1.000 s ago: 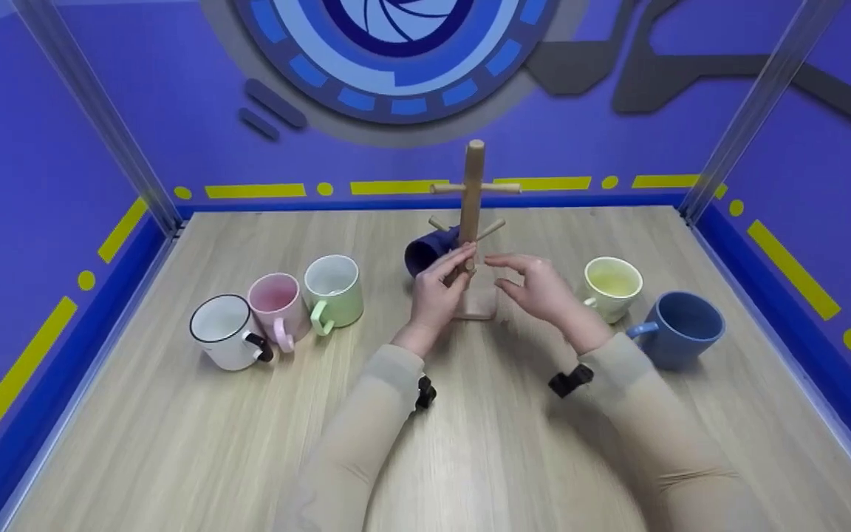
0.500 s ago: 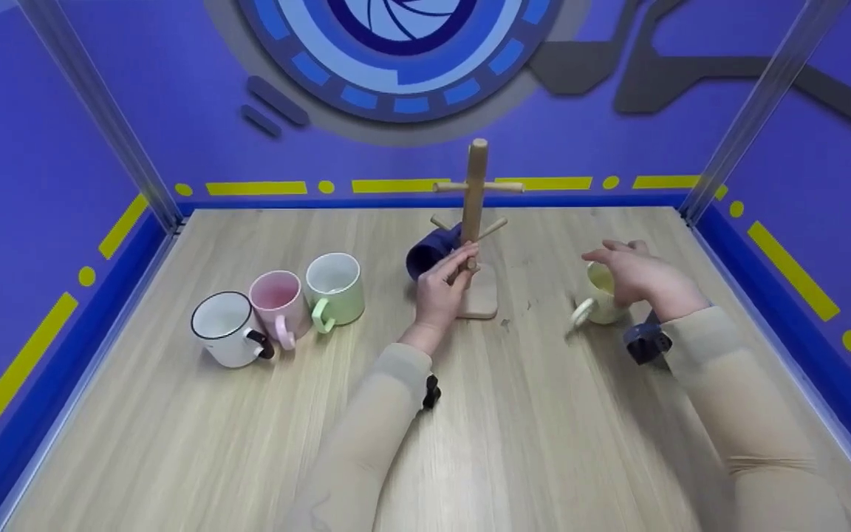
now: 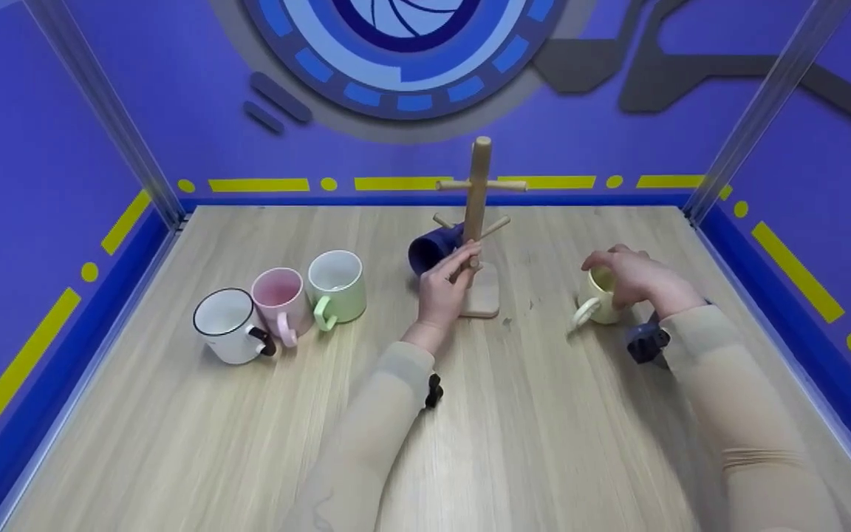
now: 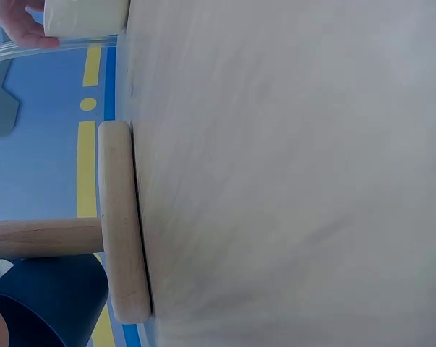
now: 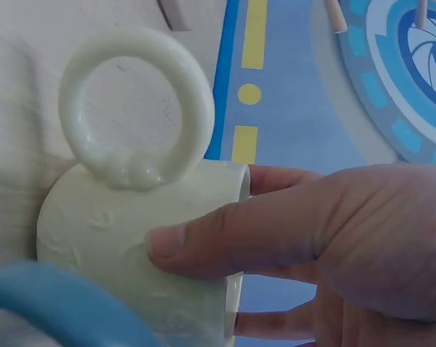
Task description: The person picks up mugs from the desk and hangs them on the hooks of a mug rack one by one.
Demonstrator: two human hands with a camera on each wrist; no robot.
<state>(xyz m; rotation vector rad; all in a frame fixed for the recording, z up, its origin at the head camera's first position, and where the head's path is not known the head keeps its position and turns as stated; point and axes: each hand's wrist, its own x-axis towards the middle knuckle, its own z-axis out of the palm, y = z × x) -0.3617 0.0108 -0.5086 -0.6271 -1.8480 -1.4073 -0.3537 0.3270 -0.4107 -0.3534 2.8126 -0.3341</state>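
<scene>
A wooden mug tree (image 3: 478,196) stands at mid-table with pegs on its post. My left hand (image 3: 442,295) holds it low on the post, fingers and thumb around a lower peg; the left wrist view shows only a bit of that hand. Left of the post a dark blue mug (image 3: 429,251) hangs tilted, its mouth facing left. At the right, my right hand (image 3: 640,279) grips a pale yellow mug (image 5: 124,224) by its rim. The thumb presses the outer wall, and the other fingers lie at its far side. The mug's ring handle points toward the left.
Three mugs stand at the left: white with a black rim (image 3: 226,332), pink (image 3: 283,299) and light green (image 3: 338,288). A blue mug (image 5: 51,296) sits just in front of the right hand. Blue-purple walls (image 3: 366,155) enclose the table's back and sides.
My right hand has left the mug tree, moved right and taken hold of the pale yellow mug, whose handle has turned slightly. The left hand stays at the post.
</scene>
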